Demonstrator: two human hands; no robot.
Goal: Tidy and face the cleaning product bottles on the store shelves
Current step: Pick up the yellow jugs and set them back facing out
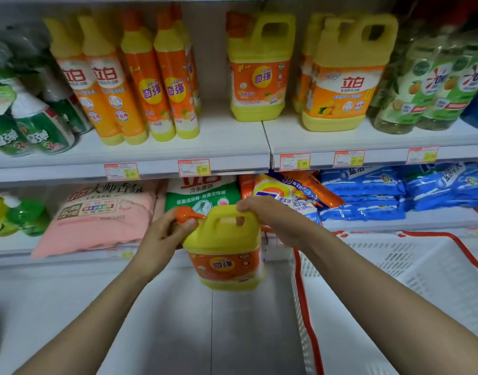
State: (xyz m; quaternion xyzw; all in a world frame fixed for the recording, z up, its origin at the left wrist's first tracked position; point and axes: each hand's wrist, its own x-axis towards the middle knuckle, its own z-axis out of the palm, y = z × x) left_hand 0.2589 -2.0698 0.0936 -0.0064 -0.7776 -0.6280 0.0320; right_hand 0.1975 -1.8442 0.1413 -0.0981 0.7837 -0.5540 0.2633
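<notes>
Both hands are gripping one yellow jug (227, 247) in mid-air, near side, below the top shelf (221, 147): right hand (262, 215) is clenching over the handle, left hand (167, 234) is pinching the orange cap (185, 213). Step looks like restocking or re-facing. Next move likely calls for lifting it to the gap left of the matching jug (259, 69), label out. Label is reading 奇强; neighbouring bottles are reading 立白. Price tags (194, 167) are showing 3.00, 8.00, 10.00.
</notes>
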